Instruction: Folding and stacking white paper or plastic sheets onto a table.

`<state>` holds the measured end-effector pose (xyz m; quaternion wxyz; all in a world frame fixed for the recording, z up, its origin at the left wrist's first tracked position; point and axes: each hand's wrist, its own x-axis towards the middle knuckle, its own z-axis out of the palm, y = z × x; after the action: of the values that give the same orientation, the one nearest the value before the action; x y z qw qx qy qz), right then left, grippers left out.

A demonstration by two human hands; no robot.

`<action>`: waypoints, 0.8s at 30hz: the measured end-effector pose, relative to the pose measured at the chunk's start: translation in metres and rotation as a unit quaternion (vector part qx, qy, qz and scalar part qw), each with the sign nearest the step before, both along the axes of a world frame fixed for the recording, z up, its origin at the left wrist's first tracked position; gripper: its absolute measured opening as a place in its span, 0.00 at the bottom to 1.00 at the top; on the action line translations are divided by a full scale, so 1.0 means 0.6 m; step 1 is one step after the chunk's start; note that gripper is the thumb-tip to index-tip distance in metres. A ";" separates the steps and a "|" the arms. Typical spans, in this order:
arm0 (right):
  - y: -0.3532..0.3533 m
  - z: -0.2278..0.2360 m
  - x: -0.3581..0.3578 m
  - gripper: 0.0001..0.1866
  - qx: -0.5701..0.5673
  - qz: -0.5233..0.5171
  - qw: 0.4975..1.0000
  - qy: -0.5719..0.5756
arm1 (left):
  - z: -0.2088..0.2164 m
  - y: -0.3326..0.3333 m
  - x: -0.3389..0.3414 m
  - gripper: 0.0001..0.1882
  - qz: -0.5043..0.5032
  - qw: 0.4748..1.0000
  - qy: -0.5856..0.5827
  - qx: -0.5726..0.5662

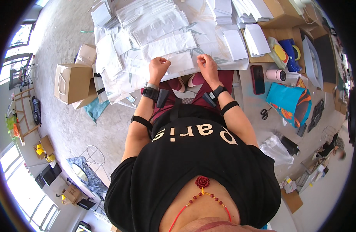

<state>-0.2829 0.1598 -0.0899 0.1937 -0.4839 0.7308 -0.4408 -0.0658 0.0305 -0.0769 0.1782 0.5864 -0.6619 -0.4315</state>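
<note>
Across the near part of the table, a flat white piece (pixel 181 62), like paper or a thin bag, lies between my hands. My left hand (pixel 159 69) is closed in a pinch over its left end. Beyond its right end, my right hand (pixel 209 69) has thumb and fingers pressed together. Whatever either pinch contains is too small to make out. Just past the hands is a long, flat, crinkled white sleeve (pixel 169 45). Behind that, a spread of similar white sleeves (pixel 151 21) overlaps in layers.
White card stacks (pixel 257 40) stand at the table's right, near blue and yellow tape rolls (pixel 292 54). A phone (pixel 257 79), pink cup (pixel 275 75), scissors (pixel 265 113) and blue patterned bag (pixel 288 102) lie at right. Cardboard boxes (pixel 72 83) stand left of the table.
</note>
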 end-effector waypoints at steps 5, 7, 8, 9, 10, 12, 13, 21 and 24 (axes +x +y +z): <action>-0.003 0.007 0.001 0.09 0.002 0.012 1.000 0.012 | -0.015 -0.016 0.015 0.14 -0.020 0.999 -0.027 -0.008; -0.004 0.010 0.000 0.09 0.001 0.017 1.000 0.017 | -0.016 -0.018 0.015 0.15 -0.027 0.999 -0.037 -0.016; -0.007 0.011 -0.001 0.10 0.006 0.024 1.000 0.016 | -0.016 -0.019 0.015 0.15 -0.030 0.999 -0.040 -0.016; -0.010 0.014 -0.002 0.10 0.011 0.030 0.999 0.014 | -0.019 -0.021 0.015 0.15 -0.033 0.998 -0.044 -0.016; -0.013 0.016 -0.003 0.10 0.011 0.030 0.999 0.014 | -0.021 -0.023 0.016 0.15 -0.033 0.998 -0.044 -0.017; -0.018 0.020 -0.002 0.11 -0.009 0.040 0.999 0.030 | -0.026 -0.025 0.015 0.15 -0.032 0.998 -0.048 -0.011; -0.022 0.022 -0.003 0.11 -0.009 0.040 0.999 0.030 | -0.027 -0.026 0.014 0.15 -0.032 0.998 -0.048 -0.011; -0.045 0.023 0.002 0.15 -0.006 0.112 0.989 0.097 | -0.027 -0.027 0.014 0.15 -0.033 0.998 -0.050 -0.003; -0.048 0.014 -0.001 0.16 0.003 0.121 0.985 0.123 | -0.025 -0.028 0.012 0.15 -0.038 0.998 -0.055 -0.007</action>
<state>-0.2836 0.1310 -0.0817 0.1558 -0.6190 0.6863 -0.3487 -0.0587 0.0139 -0.0922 0.1289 0.5827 -0.6952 -0.4006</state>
